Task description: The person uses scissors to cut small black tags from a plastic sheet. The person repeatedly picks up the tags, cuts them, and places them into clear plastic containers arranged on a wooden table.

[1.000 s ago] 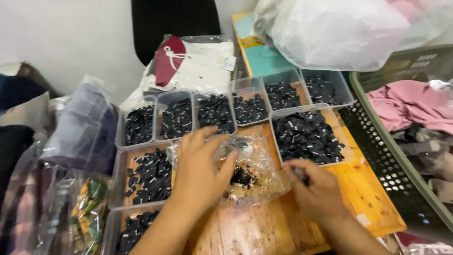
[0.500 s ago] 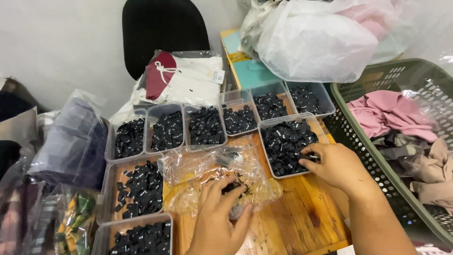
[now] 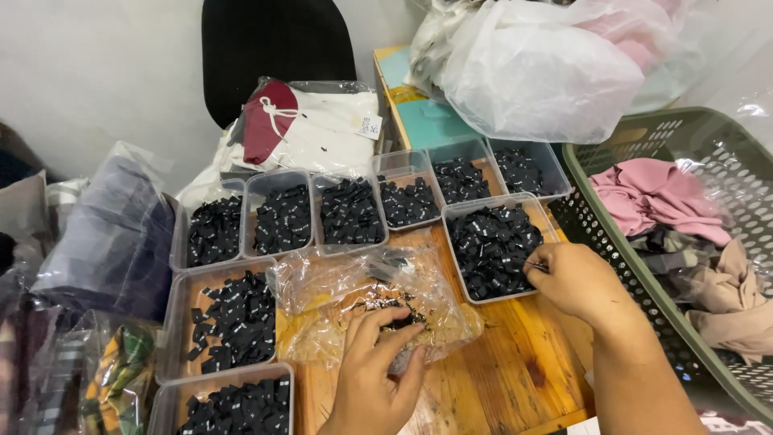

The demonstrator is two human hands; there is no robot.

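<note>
Clear plastic bag (image 3: pixel 366 302), centre of the wooden table (image 3: pixel 515 379), holding small black pieces. Left hand (image 3: pixel 374 374) rests on it, fingers curled and pinching the film. Right hand (image 3: pixel 580 278) pinches what seems one black label at the rim of the nearest tray (image 3: pixel 493 246). Nine clear trays of black labels are visible. One green basket (image 3: pixel 684 266) stands right.

Plastic bag (image 3: pixel 362 306) left of tray (image 3: pixel 493 246) — basket (image 3: pixel 644 234) right.

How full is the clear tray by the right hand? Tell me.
Roughly full: small black pieces cover the clear tray bottom almost to its rim, beside the right hand.
</note>
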